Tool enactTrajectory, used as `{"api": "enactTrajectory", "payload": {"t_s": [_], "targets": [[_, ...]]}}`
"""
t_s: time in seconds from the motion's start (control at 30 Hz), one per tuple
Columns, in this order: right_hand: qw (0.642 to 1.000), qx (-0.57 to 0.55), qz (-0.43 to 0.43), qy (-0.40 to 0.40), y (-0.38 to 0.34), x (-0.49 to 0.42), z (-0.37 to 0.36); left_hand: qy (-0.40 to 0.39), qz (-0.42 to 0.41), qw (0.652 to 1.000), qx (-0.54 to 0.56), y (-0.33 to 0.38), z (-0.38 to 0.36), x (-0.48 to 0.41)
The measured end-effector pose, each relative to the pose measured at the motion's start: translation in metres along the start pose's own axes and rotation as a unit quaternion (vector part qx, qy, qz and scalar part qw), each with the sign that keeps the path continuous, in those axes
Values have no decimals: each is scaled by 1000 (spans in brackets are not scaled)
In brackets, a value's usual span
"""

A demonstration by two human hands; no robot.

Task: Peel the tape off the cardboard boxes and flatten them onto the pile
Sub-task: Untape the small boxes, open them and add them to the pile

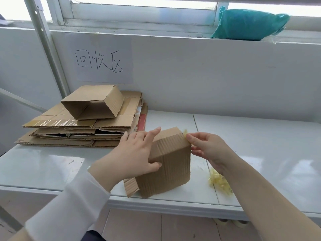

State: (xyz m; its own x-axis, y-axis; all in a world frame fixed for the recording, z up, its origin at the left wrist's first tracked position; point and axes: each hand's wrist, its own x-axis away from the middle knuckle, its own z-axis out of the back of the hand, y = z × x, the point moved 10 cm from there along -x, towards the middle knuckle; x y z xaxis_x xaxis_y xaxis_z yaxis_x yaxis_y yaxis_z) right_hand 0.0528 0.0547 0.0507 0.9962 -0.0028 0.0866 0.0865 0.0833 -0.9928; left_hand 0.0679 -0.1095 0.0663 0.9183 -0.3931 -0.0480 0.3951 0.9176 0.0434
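Note:
A small brown cardboard box [171, 168] stands tilted near the front edge of the white table [52, 164], one flap open at its lower left. My left hand [137, 152] grips its left side, thumb on the front face and fingers over the top. My right hand [206, 146] pinches a yellowish strip of tape [185, 132] at the box's upper right corner. The pile of flattened cardboard [78, 131] lies at the back left, with a half-collapsed open box [93, 101] on top.
A crumpled wad of peeled yellow tape [219, 182] lies on the table under my right forearm. A paper sign with handwriting [102, 61] hangs on the wall. A teal plastic bag [248, 25] sits on the window sill. Tape rolls [239, 223] lie on the floor.

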Motion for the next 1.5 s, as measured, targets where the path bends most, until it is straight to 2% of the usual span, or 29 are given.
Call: {"api": "enactTrajectory", "payload": {"t_s": [0.07, 0.13, 0.23, 0.3, 0.37, 0.43, 0.5, 0.57, 0.63, 0.77, 0.9, 0.93, 1.0, 1.03, 1.1, 1.13, 1.17, 1.2, 1.27, 1.3, 1.37, 1.5], "targets": [[997, 48, 59, 12, -14, 4, -3, 15, -18, 1000, 11, 15, 6, -10], [991, 67, 108, 45, -25, 8, 2, 47, -29, 996, 71, 25, 13, -18], [990, -12, 118, 81, -27, 14, 18, 109, -43, 978, 171, 35, 23, -18], [989, -44, 107, 93, -26, 16, 24, 156, -56, 969, 184, 43, 30, -14], [978, -118, 83, 150, -21, 13, 44, 187, -70, 959, 201, 49, 36, -8], [950, -186, 83, 235, -17, 14, 79, 211, -63, 944, 244, 44, 40, -2], [945, -65, 124, 294, -23, 21, 111, 241, -34, 930, 275, 28, 43, 3], [936, 90, 144, 307, -17, 26, 124, 257, -14, 929, 265, 20, 43, 5], [913, 219, 140, 315, 1, 29, 126, 264, -19, 933, 245, 24, 43, 3], [823, 487, 103, 275, 47, 21, 114, 260, -14, 941, 217, 36, 38, -3], [744, 611, 158, 220, 48, 20, 96, 256, 0, 949, 184, 36, 30, -7], [754, 613, 135, 196, 49, 18, 95, 256, 6, 949, 184, 35, 28, -7], [785, 576, 96, 207, 50, 17, 107, 249, 13, 950, 186, 35, 24, -9], [789, 566, 100, 216, 46, 18, 108, 240, 15, 953, 183, 37, 22, -10], [791, 514, 196, 266, 20, 31, 101, 223, 14, 960, 167, 41, 19, -14], [804, 471, 251, 263, 8, 37, 94, 213, 12, 964, 157, 44, 18, -16], [829, 414, 298, 229, -1, 40, 85, 201, 7, 968, 152, 48, 18, -18], [861, 360, 322, 162, -7, 39, 71, 185, -1, 971, 151, 51, 17, -20], [907, 285, 308, 40, -15, 38, 42, 142, -27, 975, 167, 58, 16, -24], [913, 267, 307, 12, -20, 39, 34, 117, -38, 974, 190, 60, 16, -25], [908, 261, 328, 18, -30, 42, 29, 71, -46, 961, 262, 55, 18, -25], [871, 311, 380, 23, -41, 49, 22, 4, -40, 933, 356, 36, 21, -14]]}}
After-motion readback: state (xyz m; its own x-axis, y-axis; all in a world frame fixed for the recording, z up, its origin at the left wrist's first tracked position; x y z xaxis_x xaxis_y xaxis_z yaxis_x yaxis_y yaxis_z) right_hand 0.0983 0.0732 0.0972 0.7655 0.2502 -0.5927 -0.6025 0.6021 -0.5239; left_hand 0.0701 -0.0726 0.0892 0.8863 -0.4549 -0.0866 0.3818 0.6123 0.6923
